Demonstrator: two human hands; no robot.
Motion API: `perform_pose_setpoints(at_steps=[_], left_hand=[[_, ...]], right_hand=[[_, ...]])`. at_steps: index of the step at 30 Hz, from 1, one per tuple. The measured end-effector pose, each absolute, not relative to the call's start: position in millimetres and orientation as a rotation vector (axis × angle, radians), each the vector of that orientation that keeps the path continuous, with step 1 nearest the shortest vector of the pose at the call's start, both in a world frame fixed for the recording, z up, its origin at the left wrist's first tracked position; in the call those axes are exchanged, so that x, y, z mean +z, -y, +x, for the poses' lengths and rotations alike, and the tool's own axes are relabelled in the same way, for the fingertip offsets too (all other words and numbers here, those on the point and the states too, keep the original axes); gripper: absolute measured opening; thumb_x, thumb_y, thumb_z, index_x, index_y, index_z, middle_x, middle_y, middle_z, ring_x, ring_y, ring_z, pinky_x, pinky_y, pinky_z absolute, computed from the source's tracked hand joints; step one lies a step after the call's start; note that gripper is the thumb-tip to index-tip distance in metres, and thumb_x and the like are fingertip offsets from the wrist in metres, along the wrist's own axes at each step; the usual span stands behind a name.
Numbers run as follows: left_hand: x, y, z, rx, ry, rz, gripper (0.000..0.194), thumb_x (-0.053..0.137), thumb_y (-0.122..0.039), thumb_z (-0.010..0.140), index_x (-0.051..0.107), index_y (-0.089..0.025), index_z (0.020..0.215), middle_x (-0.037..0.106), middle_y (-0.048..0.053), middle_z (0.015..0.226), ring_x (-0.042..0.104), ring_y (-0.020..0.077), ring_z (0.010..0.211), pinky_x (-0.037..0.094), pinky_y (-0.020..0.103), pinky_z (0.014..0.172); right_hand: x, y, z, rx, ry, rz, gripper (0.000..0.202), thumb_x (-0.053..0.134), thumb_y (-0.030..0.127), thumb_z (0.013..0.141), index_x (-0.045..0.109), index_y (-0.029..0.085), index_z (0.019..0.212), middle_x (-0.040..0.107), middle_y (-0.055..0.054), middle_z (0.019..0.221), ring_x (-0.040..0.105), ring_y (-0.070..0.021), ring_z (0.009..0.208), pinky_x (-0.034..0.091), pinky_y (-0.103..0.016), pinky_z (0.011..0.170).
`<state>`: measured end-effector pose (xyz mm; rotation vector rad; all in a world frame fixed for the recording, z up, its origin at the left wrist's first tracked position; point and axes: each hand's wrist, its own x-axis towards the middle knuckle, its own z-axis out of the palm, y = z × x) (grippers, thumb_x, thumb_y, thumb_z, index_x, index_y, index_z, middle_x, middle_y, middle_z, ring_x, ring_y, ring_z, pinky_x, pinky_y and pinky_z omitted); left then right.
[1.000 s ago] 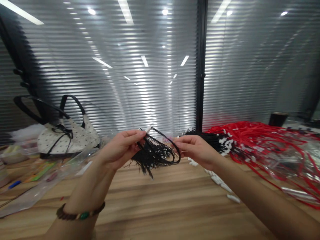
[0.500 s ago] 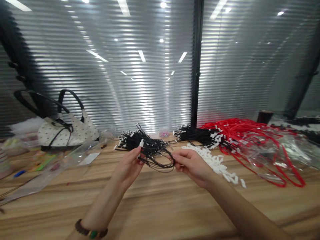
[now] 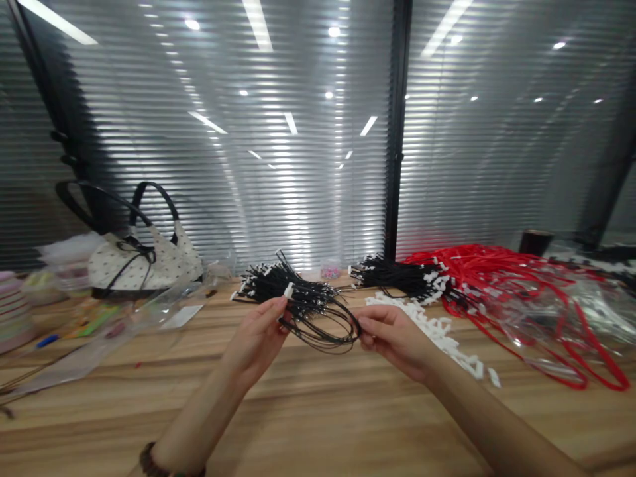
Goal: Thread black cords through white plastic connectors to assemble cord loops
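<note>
Thin black cords (image 3: 328,342) hang in loops between my two hands above the table. My left hand (image 3: 259,336) pinches one end, where a small white plastic piece (image 3: 289,290) stands up at the fingertips. At the other side, the fingers of my right hand (image 3: 397,336) are closed on the bend of the loops. Just behind lies a pile of black cords (image 3: 268,281) with white and metallic ends, partly covered by the held loops. Loose white plastic pieces (image 3: 440,331) are scattered beyond my right hand.
A second black cord bundle (image 3: 397,275) lies at the back, beside red straps (image 3: 487,265) and clear plastic bags (image 3: 546,318). A spotted handbag (image 3: 144,268) stands at the left, near a blue pen cap (image 3: 47,341) and a striped cup (image 3: 12,311). Window blinds rise behind the wooden table (image 3: 318,424).
The gap between my hands has widened a little, and the cord loops are spread into a larger oval. The whole view has shifted slightly.
</note>
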<state>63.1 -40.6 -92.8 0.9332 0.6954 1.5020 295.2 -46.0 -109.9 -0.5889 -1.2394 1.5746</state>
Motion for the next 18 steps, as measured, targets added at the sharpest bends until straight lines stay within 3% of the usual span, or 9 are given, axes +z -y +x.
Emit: perform_pose_setpoints(at_steps=[8,18], left_hand=[[-103,32,59,1.486,-0.735,1.007,0.04,0.097,-0.035,0.047,0.077,-0.012,0.072,0.068,0.002,0.066,0.056,0.0111,0.064,0.046,0.019,0.058],[-101,53,75,1.276,-0.725,1.347,0.032,0.089,-0.042,0.065,0.074,-0.014,0.067,0.059,0.0,0.064,0.05,0.012,0.066,0.041,0.022,0.064]], right_hand=[[-109,52,293,1.493,1.42,-0.593,0.033,0.086,0.046,0.066,0.077,0.016,0.074,0.06,0.001,0.057,0.048,-0.0053,0.052,0.032,-0.02,0.053],[-104,55,292,1.406,1.49,-0.674,0.04,0.083,0.052,0.066,0.076,0.014,0.076,0.062,0.0,0.063,0.043,-0.0057,0.053,0.029,-0.021,0.05]])
